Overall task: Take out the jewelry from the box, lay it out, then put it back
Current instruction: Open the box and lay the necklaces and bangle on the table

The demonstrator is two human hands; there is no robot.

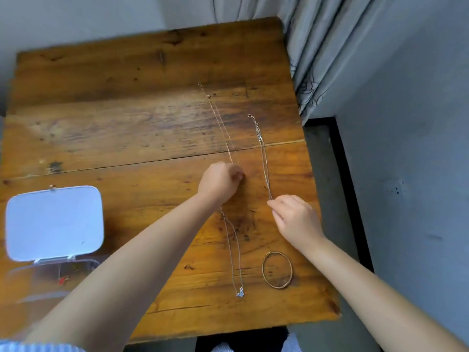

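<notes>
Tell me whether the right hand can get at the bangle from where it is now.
Probably yes. The bangle lies bare on the table, just nearer the person than the right hand. But that hand is pinching a chain and would need to let go.

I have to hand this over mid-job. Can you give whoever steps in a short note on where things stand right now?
Left hand: closed on the gold chain, which runs away up the table.
Right hand: pinching the near end of the silver chain, which lies stretched out.
Also laid out: a pendant necklace near the front edge and a bangle to its right.
Box: open at the left, lid up; something red shows inside, the rest is blurred.
Done: four pieces are out.
Left: straighten the two held chains, check the box for more, then put everything back.
</notes>
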